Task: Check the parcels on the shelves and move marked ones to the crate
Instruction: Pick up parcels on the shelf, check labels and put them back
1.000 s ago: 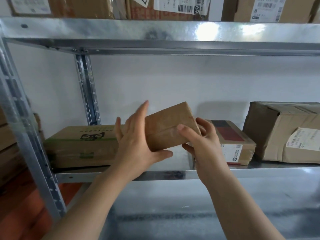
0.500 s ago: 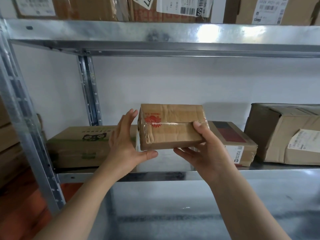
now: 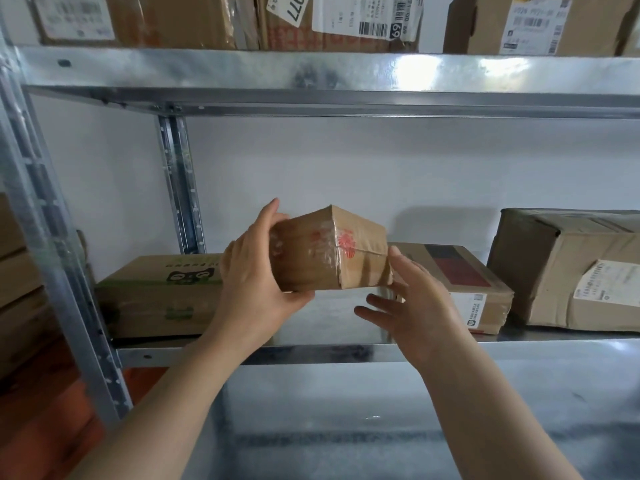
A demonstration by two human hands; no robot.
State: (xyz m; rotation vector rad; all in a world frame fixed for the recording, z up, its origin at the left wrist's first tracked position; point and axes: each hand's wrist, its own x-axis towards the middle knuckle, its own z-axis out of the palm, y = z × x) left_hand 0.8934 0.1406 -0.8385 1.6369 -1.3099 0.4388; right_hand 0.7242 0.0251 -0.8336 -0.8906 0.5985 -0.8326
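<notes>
Cardboard parcel point(image 3: 329, 252) turned since 0.5 s ago, gripped by left hand point(image 3: 249, 275) above shelf point(image 3: 311, 353); right hand point(image 3: 415, 306) released, fingers point(image 3: 375, 302) spread beside; red stamp point(image 3: 346, 242) now frontal: likely marked, destined for crate

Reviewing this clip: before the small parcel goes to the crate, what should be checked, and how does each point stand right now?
1. Mark present: a red stamp shows on the small parcel, under the tape: ok.
2. Left hand grips the parcel's left end, thumb underneath: ok.
3. Right hand firmly on the parcel: its fingers are spread open at the right end, not wrapped round it: not ok.
4. Parcel clear of the shelf: held above it, touching no other box: ok.
5. Crate within reach: not in view: cannot tell.
</notes>
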